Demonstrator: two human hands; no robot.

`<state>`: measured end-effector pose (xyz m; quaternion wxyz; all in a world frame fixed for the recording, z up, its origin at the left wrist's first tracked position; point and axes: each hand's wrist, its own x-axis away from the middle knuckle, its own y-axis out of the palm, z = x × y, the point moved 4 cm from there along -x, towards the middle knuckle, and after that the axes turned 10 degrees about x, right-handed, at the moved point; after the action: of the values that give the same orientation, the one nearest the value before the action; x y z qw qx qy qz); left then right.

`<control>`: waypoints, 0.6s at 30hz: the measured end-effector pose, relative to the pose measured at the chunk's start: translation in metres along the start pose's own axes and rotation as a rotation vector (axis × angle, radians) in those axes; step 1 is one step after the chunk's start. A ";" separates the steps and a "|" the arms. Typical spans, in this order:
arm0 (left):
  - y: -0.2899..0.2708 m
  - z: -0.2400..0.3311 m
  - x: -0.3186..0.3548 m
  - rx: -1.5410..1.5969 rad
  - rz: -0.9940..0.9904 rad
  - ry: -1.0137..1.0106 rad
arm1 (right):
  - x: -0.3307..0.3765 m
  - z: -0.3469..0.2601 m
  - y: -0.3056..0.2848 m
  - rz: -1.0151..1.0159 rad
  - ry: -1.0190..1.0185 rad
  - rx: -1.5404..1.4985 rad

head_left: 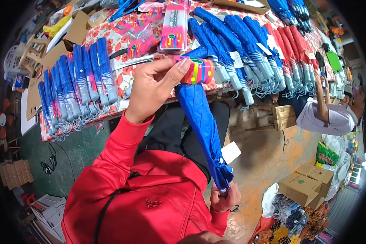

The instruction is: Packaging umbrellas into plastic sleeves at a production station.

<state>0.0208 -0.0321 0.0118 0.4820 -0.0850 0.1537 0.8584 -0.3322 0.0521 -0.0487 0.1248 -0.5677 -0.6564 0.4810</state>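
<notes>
– In the head view, how does my umbrella (201,126) look?
– It is blue, shiny and folded slim, with a white tag (231,153) beside its lower part. It slants before your black trousers (162,132).
– And my grip?
– Your left hand (156,83) pinches a colourful pink wrapper (199,71) at the upper end; your right hand (225,198) grasps the umbrella's lower end.

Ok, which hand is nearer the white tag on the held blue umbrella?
Right. The right hand is below the white tag in the picture, holding the blue umbrella; the left hand is farther, up and left, pinching the pink wrapper.
</notes>
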 end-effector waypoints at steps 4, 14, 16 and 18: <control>-0.006 -0.001 0.005 0.004 0.009 -0.039 | 0.000 -0.005 0.002 -0.019 0.003 0.035; -0.003 0.004 0.013 0.060 0.114 -0.044 | 0.003 -0.003 0.006 -0.004 -0.006 -0.041; -0.002 0.005 0.010 0.055 0.004 -0.083 | -0.003 -0.012 0.002 0.022 0.014 -0.043; -0.024 -0.006 0.012 -0.128 -0.026 -0.105 | 0.003 -0.017 0.002 0.012 0.009 0.095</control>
<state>0.0351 -0.0124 -0.0020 0.4941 -0.0723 0.0718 0.8634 -0.3203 0.0626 -0.0427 0.1518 -0.5672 -0.6286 0.5100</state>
